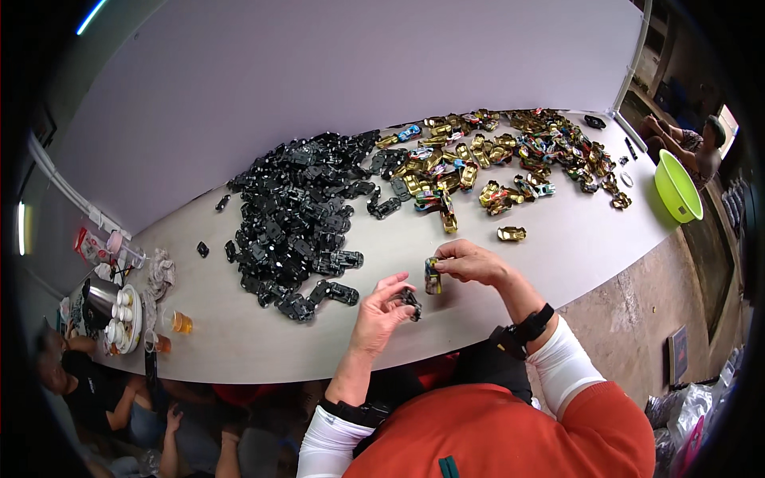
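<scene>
Near the table's front edge, my left hand [381,316] is closed on a black toy car chassis [410,304]. Just to its right, my right hand [468,264] pinches a small toy car body [433,276], upright and patterned in yellow and dark colours. The two parts are close together but apart. A large heap of black toy car chassis [291,211] lies to the left beyond my hands. Gold and multicoloured toy car bodies [438,169] are spread at the far middle and right. One gold car body [511,233] lies alone beyond my right hand.
A round white tray [137,327] with cups stands at the table's left end, beside a glass of amber drink [182,323] and a crumpled cloth [162,271]. A lime green basin [677,187] is at the right end. Other people sit at both sides.
</scene>
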`<control>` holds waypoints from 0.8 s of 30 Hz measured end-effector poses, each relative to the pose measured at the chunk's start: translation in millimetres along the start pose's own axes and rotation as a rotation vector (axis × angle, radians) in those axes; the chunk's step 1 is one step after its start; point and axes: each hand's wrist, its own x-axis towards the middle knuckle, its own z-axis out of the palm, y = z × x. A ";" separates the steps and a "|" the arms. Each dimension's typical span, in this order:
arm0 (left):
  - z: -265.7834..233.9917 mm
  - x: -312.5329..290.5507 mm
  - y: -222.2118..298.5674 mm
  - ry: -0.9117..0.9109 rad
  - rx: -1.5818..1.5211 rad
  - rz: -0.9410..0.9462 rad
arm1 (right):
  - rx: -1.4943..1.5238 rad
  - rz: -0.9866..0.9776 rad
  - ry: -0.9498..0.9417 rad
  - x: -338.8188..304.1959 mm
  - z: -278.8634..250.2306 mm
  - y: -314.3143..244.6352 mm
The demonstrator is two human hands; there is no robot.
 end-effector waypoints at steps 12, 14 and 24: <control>-22.4 -9.0 -17.8 -0.042 -0.734 -0.086 | -0.900 -0.006 0.501 1.5 -2.8 -10.7; -20.7 -9.5 -16.8 -0.016 -0.666 -0.055 | -1.028 -0.053 0.445 -10.7 12.4 -5.0; -11.7 -15.1 -14.7 -0.016 -0.611 0.025 | -1.071 -0.036 0.444 -34.1 23.0 6.5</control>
